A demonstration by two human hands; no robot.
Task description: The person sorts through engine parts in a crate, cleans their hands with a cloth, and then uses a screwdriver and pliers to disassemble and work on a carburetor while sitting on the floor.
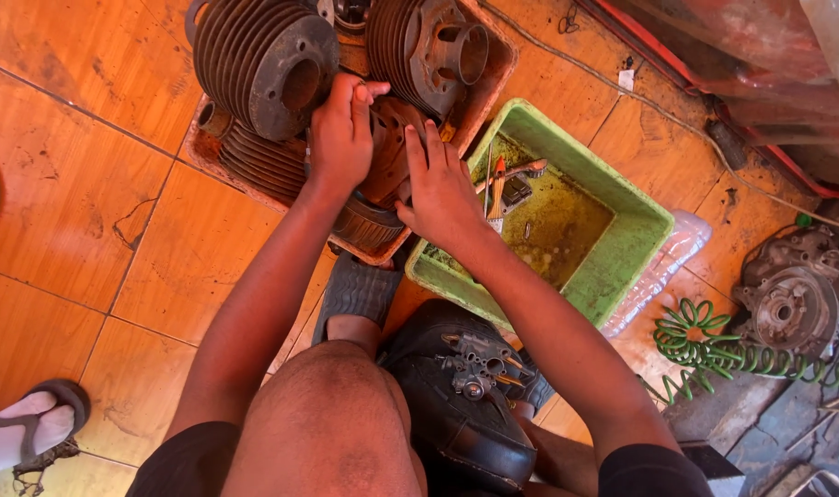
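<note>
orange floor tiles [88, 212] carry a rusty tray [493, 83] packed with finned engine cylinders [263, 64], kept together so they cannot roll. from the head view my left hand [341, 138] curls around a brown engine part [392, 147] in that tray, while my right hand [438, 189] lies flat and open against it to steady it, just beside the green tub [622, 248].

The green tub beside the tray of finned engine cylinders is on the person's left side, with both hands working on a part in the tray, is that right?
Not quite. The head view shows the green tub on the person's right, not the left. The rest holds: it sits beside the tray of finned engine cylinders, and the left hand and right hand are both on a rusty part in that tray.
</note>
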